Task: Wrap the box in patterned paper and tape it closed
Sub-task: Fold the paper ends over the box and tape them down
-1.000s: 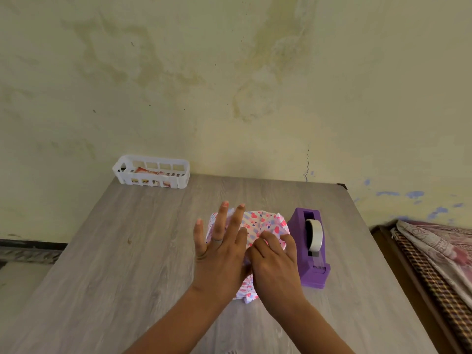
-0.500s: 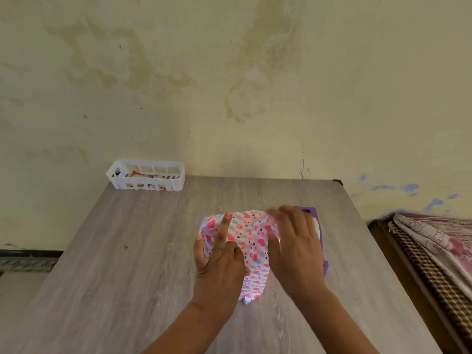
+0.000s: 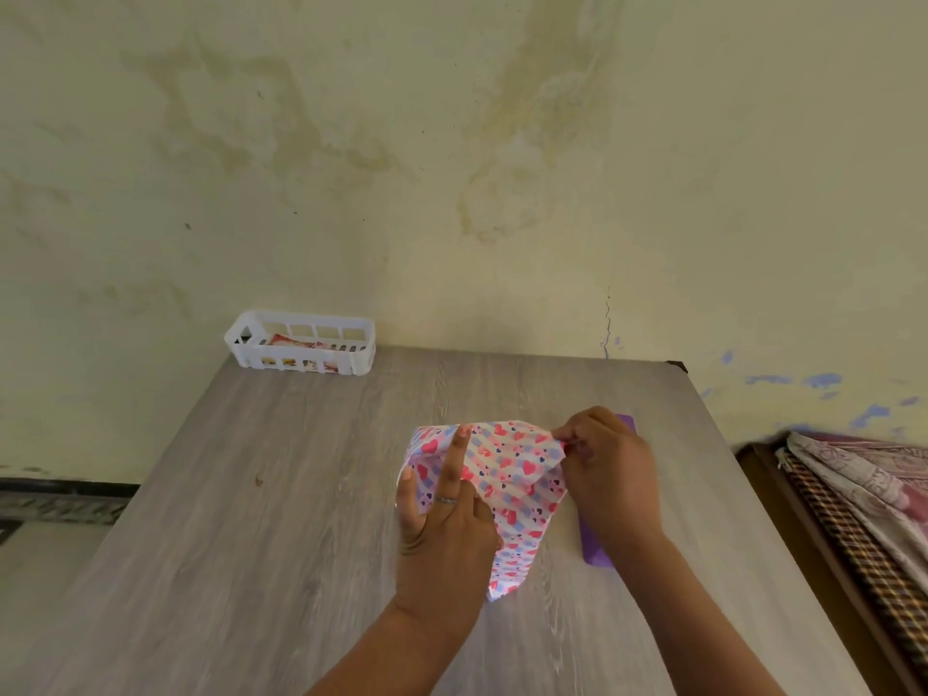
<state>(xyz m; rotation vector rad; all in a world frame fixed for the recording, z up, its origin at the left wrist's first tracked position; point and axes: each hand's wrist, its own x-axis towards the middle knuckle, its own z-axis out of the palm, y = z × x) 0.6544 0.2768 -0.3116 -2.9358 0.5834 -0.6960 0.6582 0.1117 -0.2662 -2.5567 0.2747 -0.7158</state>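
One white basket [image 3: 301,344], red-printed packets [image 3: 294,341] inside

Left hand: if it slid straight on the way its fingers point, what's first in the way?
Nothing close: past the wrapped box under the left hand lies bare table, then probably the wall; depth is unclear.

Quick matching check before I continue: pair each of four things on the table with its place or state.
1. left hand
2. right hand
3. white plastic basket
4. purple tape dispenser

a. far left corner of table
b. pinches the paper's right corner
c. mostly hidden behind right hand
d. presses flat on heart-patterned paper

Pairs: 1-d, 2-b, 3-a, 4-c
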